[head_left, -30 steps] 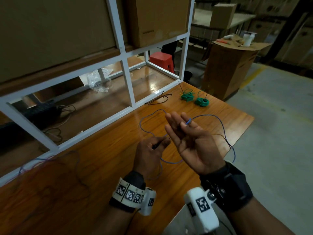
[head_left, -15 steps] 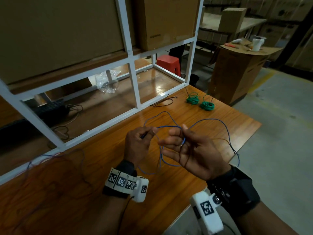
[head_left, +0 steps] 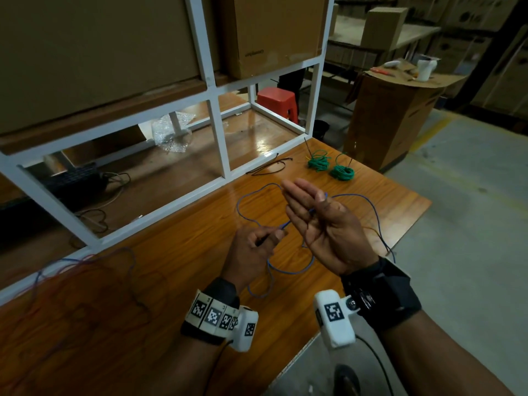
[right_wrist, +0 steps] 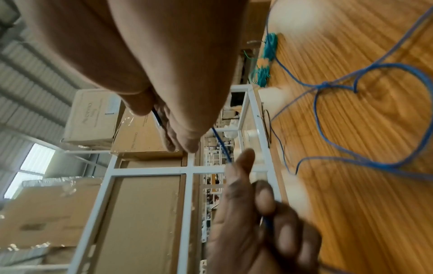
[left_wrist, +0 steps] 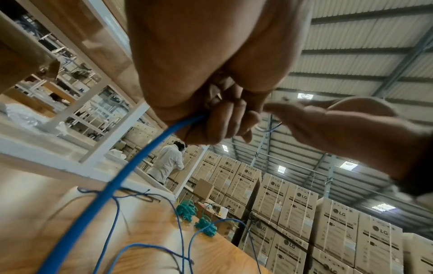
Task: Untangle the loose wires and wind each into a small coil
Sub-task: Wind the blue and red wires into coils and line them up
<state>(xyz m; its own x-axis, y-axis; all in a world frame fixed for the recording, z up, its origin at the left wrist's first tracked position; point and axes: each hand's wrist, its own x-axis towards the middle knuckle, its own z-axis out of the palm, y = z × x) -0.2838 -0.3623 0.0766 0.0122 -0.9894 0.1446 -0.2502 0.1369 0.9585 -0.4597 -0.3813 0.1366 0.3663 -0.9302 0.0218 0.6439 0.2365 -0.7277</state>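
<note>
The blue wire lies in loose loops on the wooden table, rising from the surface to both hands near the table's middle; in the right wrist view its strands cross at a small knot on the wood. The left hand is curled into a fist around the wire, pinching it between thumb and forefinger, and the left wrist view shows the wire coming out of that grip and running down toward the table. The right hand is held palm up just right of the left, its fingers straight and close together; the wire passes across those fingers and is pressed there by the thumb, then arcs off to the far right and down over the table's right edge. Farther off, near the far right corner, two green coils lie side by side, already wound. A thin black wire lies to their left, by the foot of the white shelf frame. On the near left of the table a dim tangle of wires spreads over the wood. Cardboard boxes stand on the shelf above.
</note>
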